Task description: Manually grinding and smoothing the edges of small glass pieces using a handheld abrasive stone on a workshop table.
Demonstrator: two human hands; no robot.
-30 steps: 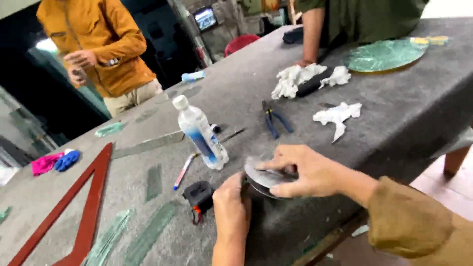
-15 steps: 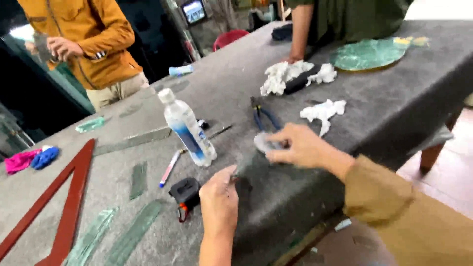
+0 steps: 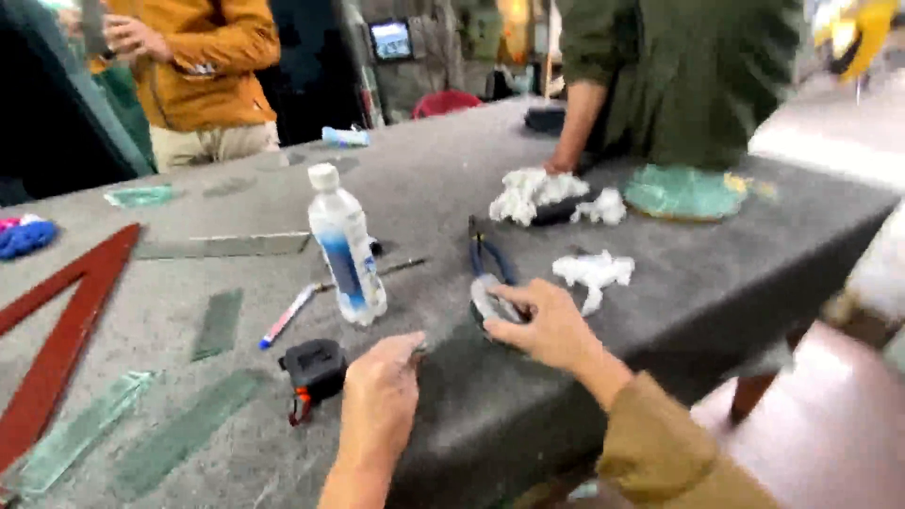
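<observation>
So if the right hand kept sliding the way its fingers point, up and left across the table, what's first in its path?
Probably the blue-handled pliers, lying just beyond the right hand and the small glass piece it presses; depth is uncertain.

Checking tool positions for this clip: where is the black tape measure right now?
In the head view, the black tape measure lies on the grey table, just left of the left hand, below the plastic bottle.

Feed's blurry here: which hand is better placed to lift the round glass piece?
Probably the right hand: its fingers already rest on the round glass piece. The left hand is apart from it, nearer the tape measure.
</observation>
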